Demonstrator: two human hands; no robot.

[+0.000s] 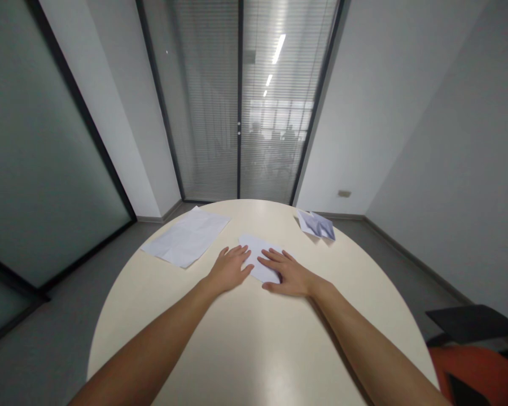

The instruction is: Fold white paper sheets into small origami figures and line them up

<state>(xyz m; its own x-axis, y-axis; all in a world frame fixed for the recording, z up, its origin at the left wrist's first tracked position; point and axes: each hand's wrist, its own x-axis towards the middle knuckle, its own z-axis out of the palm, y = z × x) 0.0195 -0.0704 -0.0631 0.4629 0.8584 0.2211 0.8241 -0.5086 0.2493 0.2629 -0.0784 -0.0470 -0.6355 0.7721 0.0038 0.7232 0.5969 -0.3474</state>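
Note:
A small folded white paper lies near the middle of the round cream table. My left hand rests flat on its left edge, fingers stretched out. My right hand lies flat on the paper's right part, fingers spread and pointing left. Both hands press down on the sheet; neither grips it.
A larger creased white sheet lies at the table's far left. A folded paper piece sits at the far right edge. An orange chair with a black armrest stands at the lower right. Glass doors with blinds stand beyond the table.

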